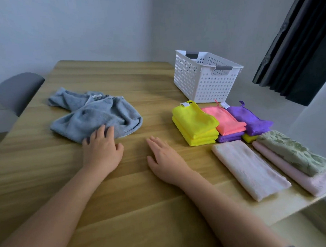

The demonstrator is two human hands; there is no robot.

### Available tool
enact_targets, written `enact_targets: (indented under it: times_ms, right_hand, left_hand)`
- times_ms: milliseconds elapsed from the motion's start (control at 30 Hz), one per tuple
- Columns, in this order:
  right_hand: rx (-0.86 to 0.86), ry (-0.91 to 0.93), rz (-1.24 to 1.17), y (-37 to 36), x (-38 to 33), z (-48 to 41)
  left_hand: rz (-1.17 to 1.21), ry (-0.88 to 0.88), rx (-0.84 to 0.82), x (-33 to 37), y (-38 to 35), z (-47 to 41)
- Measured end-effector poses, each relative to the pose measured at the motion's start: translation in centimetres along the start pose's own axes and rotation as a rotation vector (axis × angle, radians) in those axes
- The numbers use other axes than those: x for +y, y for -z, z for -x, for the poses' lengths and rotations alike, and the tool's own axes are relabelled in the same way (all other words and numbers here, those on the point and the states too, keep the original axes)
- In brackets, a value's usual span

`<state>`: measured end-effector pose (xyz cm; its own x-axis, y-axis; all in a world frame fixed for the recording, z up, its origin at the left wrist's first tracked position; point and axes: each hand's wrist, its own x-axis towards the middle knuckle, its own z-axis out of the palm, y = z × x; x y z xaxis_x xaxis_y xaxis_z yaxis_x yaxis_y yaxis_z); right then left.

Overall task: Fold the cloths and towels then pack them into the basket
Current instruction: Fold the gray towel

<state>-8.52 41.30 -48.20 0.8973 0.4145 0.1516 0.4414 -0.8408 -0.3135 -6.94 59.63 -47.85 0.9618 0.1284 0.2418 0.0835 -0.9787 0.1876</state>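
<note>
A crumpled blue-grey towel [94,113] lies on the wooden table [135,188] at the left. My left hand [102,148] lies on its near edge with the fingers on the fabric. My right hand [164,157] rests flat on the bare table, fingers straight, holding nothing. To the right sit folded yellow cloths [195,125], a pink cloth [228,121] and purple cloths [248,119]. Nearer are a folded pale pink towel [249,170] and a green towel [294,152] on another pink one. The white perforated basket [204,82] stands behind them; nothing shows inside it.
A grey chair [17,91] stands off the table's left edge. A dark curtain [304,50] hangs at the upper right. The table's right edge runs just past the folded towels.
</note>
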Motion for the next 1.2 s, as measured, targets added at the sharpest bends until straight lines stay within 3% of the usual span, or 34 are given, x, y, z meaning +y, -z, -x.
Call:
enact_targets:
  times_ms: [200,300,500,633,767,933,1033,1200]
  right_hand:
    - [0.136,-0.110,0.080,-0.7,0.4,-3.5]
    - [0.151,-0.076,0.027,-0.9,0.7,-3.5]
    - [0.143,-0.028,-0.033,-1.3,1.0,-3.7]
    - [0.165,-0.054,-0.038,-1.1,0.8,-3.5]
    - [0.330,-0.147,-0.027,-0.8,0.3,-2.8]
    - [0.471,-0.224,-0.160,-0.4,0.7,-2.5]
    - [0.341,-0.206,-0.213,-0.3,1.2,-2.5]
    - [0.223,-0.146,-0.048,-0.2,0.9,-2.6]
  left_hand:
    - [0.013,-0.238,0.154,0.8,0.0,0.1]
    - [0.153,-0.312,0.182,0.7,-0.1,-0.3]
    - [0.543,-0.336,0.231,0.2,0.1,-0.2]
    - [0.438,-0.242,0.482,0.0,0.4,-0.3]
    - [0.320,-0.067,0.172,-0.6,-0.5,-0.6]
    - [0.560,-0.200,0.084,-0.3,0.5,-0.2]
    - [0.671,-0.199,0.076,-0.1,0.7,-0.1]
    - [0.496,-0.275,0.049,0.3,0.0,-0.1]
